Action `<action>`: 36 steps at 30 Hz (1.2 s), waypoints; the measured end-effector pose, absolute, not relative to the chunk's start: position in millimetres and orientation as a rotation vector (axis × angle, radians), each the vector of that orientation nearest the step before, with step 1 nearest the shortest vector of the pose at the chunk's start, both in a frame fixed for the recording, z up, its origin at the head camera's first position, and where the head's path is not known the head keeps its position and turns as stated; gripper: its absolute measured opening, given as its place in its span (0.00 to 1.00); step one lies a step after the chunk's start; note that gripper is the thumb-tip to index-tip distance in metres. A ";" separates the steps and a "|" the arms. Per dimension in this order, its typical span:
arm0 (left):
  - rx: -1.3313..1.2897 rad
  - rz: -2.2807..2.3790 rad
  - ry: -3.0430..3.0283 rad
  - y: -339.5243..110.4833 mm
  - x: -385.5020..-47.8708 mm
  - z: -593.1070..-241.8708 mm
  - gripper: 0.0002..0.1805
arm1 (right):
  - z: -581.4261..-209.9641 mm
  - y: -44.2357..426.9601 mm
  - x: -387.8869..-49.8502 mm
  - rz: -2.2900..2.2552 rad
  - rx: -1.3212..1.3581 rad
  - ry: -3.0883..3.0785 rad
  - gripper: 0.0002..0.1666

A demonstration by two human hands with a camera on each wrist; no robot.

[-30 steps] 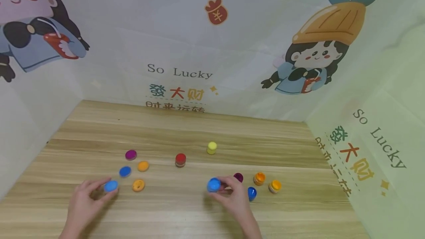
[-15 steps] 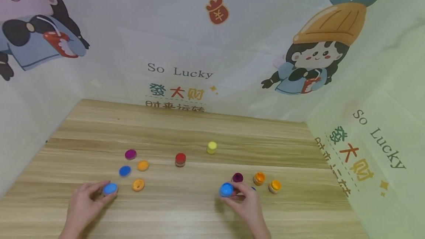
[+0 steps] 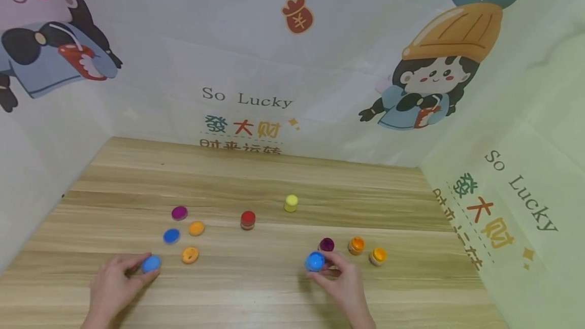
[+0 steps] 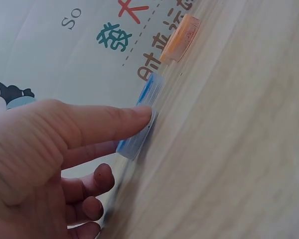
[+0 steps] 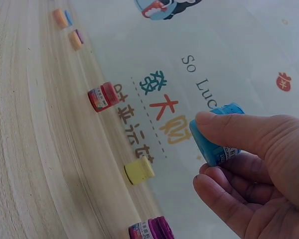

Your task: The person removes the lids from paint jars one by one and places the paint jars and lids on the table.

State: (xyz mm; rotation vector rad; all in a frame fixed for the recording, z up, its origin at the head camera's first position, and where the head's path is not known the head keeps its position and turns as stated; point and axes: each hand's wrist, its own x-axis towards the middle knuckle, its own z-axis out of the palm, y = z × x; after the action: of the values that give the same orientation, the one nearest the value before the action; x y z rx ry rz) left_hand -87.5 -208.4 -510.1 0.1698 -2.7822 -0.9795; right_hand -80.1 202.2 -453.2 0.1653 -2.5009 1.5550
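Observation:
My left hand [image 3: 115, 288] pinches a light blue lid [image 3: 151, 264] between thumb and fingers, low over the wooden table. In the left wrist view this lid [image 4: 134, 137] is edge-on, close to the tabletop. My right hand [image 3: 344, 282] grips a small light blue paint jar [image 3: 315, 262] with its mouth uncovered. The right wrist view shows that jar [image 5: 223, 142] tilted between thumb and fingers, above the table. Just behind it stands an open purple paint jar [image 3: 326, 244]. Beside the left hand lie a darker blue lid [image 3: 171, 236] and an orange lid [image 3: 190, 255].
A purple lid [image 3: 180, 212] and another orange lid [image 3: 196, 228] lie farther back. A red jar [image 3: 248, 220] and a yellow jar [image 3: 291, 203] stand capped mid-table. Two open jars, orange [image 3: 356, 245] and yellow-orange [image 3: 378, 256], stand right. Printed cloth walls enclose the table [image 3: 228, 288].
My right hand has moved right and slightly nearer with the light blue jar, now hiding a dark blue jar seen earlier. The left hand has lowered slightly with its lid.

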 end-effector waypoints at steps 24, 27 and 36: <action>-0.232 -1.264 -2.335 -135.1 -105.3 -487.8 0.19 | -464.8 244.3 -55.1 1.447 -0.268 -2.449 0.22; -0.259 -1.299 -2.339 -125.7 -106.0 -485.7 0.19 | -468.0 248.9 -52.0 1.408 -0.350 -2.438 0.21; -0.428 -1.344 -2.234 -104.0 -112.1 -484.3 0.18 | -475.3 269.6 -44.8 1.307 -0.631 -2.493 0.21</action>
State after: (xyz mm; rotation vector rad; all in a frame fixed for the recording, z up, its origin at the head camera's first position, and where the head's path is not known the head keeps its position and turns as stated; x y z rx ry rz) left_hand -112.1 -104.0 -484.3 -0.4277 -2.2336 -1.3442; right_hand -44.8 269.6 -475.3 -0.6312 -2.4930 1.3069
